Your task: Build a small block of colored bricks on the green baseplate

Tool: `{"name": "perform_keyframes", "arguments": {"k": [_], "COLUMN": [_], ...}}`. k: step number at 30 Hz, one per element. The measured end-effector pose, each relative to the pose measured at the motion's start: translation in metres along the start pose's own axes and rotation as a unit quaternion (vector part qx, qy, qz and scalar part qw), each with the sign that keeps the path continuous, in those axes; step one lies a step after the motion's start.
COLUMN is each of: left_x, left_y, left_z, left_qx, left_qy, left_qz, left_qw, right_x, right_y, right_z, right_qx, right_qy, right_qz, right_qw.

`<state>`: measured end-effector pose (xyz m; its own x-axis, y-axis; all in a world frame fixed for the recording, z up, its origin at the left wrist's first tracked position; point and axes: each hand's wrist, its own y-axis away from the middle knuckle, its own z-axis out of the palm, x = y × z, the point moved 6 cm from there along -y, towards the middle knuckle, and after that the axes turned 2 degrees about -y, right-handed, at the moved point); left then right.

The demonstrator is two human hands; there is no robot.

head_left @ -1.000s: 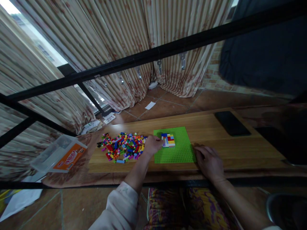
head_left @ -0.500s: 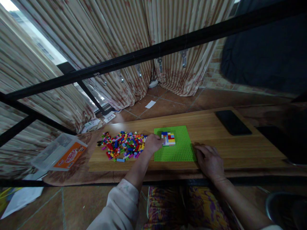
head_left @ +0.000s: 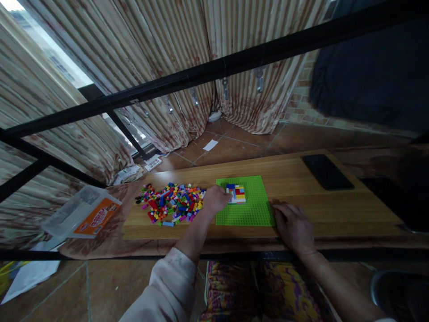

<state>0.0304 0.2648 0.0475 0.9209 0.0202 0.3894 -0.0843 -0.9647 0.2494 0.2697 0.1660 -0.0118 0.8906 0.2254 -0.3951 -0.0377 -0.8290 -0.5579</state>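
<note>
A green baseplate (head_left: 251, 212) lies on the wooden board (head_left: 335, 205), with a small block of coloured bricks (head_left: 237, 193) built near its far left corner. My left hand (head_left: 215, 199) rests at the plate's left edge, fingers curled and pinched against the side of that brick block. What sits between the fingertips is too small to make out. My right hand (head_left: 293, 226) lies on the board at the plate's near right corner, fingers loosely bent and touching the plate's edge. A pile of loose coloured bricks (head_left: 169, 203) spreads left of my left hand.
A black phone (head_left: 327, 171) lies at the board's far right. A clear plastic box with an orange label (head_left: 85, 215) sits off the board's left end. Black metal bars (head_left: 214, 74) cross overhead. Striped curtains (head_left: 161, 67) hang behind, with papers on the tiled floor (head_left: 234, 145).
My left hand has crept a little to the right, closer against the brick block. My right hand has stayed put. The view has shifted slightly.
</note>
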Motion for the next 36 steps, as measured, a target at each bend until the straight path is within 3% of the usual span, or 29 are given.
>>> {"name": "perform_keyframes", "arguments": {"k": [12, 16, 24, 30, 36], "left_x": [-0.003, -0.007, -0.005, -0.008, -0.018], "left_y": [-0.015, -0.019, -0.006, 0.018, 0.048], "left_z": [0.010, 0.014, 0.007, 0.015, 0.025], "left_qx": [-0.081, -0.084, -0.005, 0.057, 0.124], "left_qy": [0.056, 0.069, 0.060, 0.076, 0.131], "left_qz": [0.017, 0.008, -0.005, -0.022, -0.023], "left_qw": [0.995, 0.994, 0.998, 0.995, 0.983], "right_x": [-0.002, -0.001, 0.006, 0.012, -0.011], "right_y": [0.001, 0.001, 0.002, 0.000, 0.007], "right_z": [-0.001, 0.001, 0.006, 0.007, 0.000], "right_qx": [0.009, 0.003, -0.001, -0.019, -0.009], "right_qy": [0.005, 0.005, -0.011, -0.024, -0.041], "right_qz": [-0.016, -0.016, -0.046, -0.043, -0.051], "right_qw": [1.000, 1.000, 0.999, 0.999, 0.998]}}
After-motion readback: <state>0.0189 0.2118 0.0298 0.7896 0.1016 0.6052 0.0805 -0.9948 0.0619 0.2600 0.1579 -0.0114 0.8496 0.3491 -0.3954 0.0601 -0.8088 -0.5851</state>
